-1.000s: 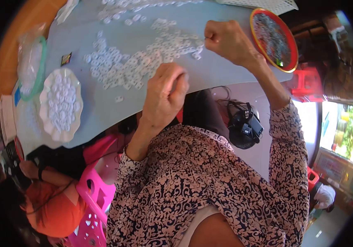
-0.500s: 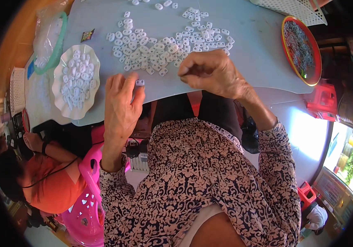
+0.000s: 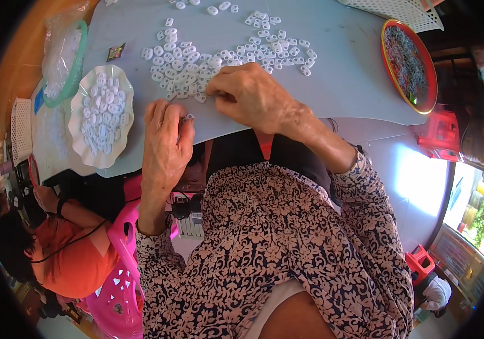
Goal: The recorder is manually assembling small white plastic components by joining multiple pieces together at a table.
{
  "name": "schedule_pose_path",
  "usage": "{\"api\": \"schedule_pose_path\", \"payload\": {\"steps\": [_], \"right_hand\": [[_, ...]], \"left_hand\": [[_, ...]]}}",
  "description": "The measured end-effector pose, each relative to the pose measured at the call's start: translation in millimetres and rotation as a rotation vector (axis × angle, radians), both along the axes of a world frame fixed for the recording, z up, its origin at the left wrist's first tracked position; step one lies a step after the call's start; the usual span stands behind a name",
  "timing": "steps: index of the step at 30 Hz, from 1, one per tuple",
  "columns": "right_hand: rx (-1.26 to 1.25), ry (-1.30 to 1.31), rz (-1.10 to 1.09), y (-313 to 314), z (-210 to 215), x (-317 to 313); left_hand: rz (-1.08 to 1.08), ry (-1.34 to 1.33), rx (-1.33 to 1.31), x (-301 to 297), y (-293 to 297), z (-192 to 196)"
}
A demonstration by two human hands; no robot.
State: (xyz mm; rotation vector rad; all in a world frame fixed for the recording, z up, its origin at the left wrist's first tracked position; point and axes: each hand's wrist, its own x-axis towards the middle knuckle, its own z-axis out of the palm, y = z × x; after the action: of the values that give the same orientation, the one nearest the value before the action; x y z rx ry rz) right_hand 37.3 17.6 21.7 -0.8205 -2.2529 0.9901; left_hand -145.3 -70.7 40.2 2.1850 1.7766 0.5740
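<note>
Between the thumb and fingers of my left hand (image 3: 165, 138) sits a small white two-holed plastic piece (image 3: 187, 117), mostly covered by the fingertips. My right hand (image 3: 253, 99) is curled, fingers pressed together, at the near edge of a spread of similar white two-holed pieces (image 3: 185, 70). Its fingertips are turned away, so anything in them is hidden. Left of my left hand stands a cream wavy-rimmed dish (image 3: 124, 148) with more white pieces (image 3: 105, 101) in it.
At the right of the grey table (image 3: 343, 73) lies a red, yellow-rimmed tray (image 3: 431, 90) of small metallic-looking bits. A green-rimmed container (image 3: 78, 68) with a plastic bag and a small wrapped packet (image 3: 116, 52) are at left. A person in orange (image 3: 78, 260) sits at lower left.
My right hand has moved left and down onto the edge of the spread, its fingers closing in. The piece in my left hand now shows less between thumb and fingers.
</note>
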Motion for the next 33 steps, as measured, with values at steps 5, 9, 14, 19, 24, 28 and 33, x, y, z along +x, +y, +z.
{"api": "schedule_pose_path", "payload": {"steps": [5, 9, 14, 19, 24, 28, 33], "right_hand": [[-0.076, 0.183, 0.010, -4.1, 0.7, 6.2], [-0.244, 0.214, -0.013, -11.0, 12.9, 6.7], [-0.244, 0.209, -0.045, -9.7, 11.0, 9.6], [-0.350, 0.167, -0.022, -9.1, 17.3, 19.9], [-0.624, 0.294, -0.067, -10.7, 15.5, 27.3], [-0.986, 0.577, -0.063, -7.8, 5.0, 37.3], [-0.916, 0.621, -0.061, -5.5, -3.0, 41.6]], "left_hand": [[-0.069, -0.106, 0.136, -2.0, 0.7, -8.4], [-0.067, -0.164, 0.205, 2.6, 1.6, -13.3], [-0.063, -0.414, 0.121, 17.2, 6.3, -3.6], [-0.126, -0.405, 0.130, 24.0, 16.1, 1.5], [-0.086, -0.462, 0.088, 29.7, 18.8, 1.0], [0.062, -0.767, -0.112, 48.5, 16.4, 2.0], [0.095, -0.777, -0.175, 58.4, 24.7, 6.0]]}}
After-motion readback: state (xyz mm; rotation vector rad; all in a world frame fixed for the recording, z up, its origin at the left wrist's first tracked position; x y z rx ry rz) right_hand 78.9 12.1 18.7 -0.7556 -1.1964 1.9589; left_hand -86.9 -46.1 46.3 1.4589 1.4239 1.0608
